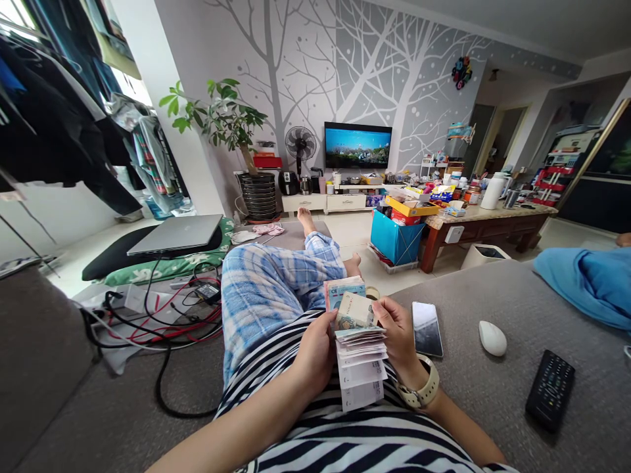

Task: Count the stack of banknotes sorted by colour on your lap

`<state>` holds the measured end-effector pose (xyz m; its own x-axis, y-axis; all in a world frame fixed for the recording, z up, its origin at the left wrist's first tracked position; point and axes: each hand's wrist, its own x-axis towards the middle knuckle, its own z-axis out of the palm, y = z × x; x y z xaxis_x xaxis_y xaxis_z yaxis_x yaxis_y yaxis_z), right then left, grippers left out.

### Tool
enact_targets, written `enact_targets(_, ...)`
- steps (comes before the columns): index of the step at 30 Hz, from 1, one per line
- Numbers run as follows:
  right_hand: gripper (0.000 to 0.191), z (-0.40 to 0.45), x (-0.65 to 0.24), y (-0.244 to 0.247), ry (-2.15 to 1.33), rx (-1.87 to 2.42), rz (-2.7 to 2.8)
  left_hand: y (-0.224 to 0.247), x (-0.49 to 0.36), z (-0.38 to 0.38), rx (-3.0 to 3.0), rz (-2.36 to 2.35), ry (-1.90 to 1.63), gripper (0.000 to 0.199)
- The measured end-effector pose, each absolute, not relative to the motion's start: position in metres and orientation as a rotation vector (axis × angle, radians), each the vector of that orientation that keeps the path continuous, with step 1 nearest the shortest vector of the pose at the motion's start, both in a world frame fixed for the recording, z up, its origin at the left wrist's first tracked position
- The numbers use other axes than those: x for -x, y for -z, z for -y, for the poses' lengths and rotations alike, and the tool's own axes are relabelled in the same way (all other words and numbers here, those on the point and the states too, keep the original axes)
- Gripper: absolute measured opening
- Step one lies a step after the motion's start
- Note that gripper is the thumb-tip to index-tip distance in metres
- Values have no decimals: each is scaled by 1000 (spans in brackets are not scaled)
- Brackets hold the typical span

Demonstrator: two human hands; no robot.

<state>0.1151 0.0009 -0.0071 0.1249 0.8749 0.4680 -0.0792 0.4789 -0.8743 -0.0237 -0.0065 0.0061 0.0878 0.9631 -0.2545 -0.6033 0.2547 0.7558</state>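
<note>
Above the striped shirt, my left hand [315, 348] is closed on the left edge of a fanned stack of banknotes [362, 374]. The lower notes hang down in overlapping rows. My right hand [398, 332], with a pale watch [421, 387] on its wrist, pinches the right side of a beige-and-green note [355, 311] at the top of the stack. Just beyond the hands, more banknotes [340, 289], blue and pinkish, rest by the plaid trousers [266, 282]. A roll of tape [373, 292] is partly hidden behind my right hand.
On the sofa to the right lie a phone [427, 328], a white mouse [492, 338] and a black remote [549, 391]. Tangled cables [162, 322] and a closed laptop [175, 234] are at the left. A cluttered table [473, 220] and blue bin [397, 240] stand ahead.
</note>
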Motion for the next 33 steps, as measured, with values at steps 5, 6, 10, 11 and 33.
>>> enact_targets(5,43,0,-115,7,-816,794,1269,-9,23,8,-532,-789,-1257,19)
enact_targets(6,42,0,-115,7,-817,795,1271,-9,23,8,-535,-784,-1256,19)
enact_targets(10,41,0,-115,7,-824,793,1274,-9,23,9,-551,-795,-1253,18)
enact_targets(11,41,0,-115,8,-825,791,1273,-9,23,9,-553,-797,-1251,18)
enact_targets(33,40,2,-115,4,-851,796,1267,-11,23,10,-564,-790,-1246,15)
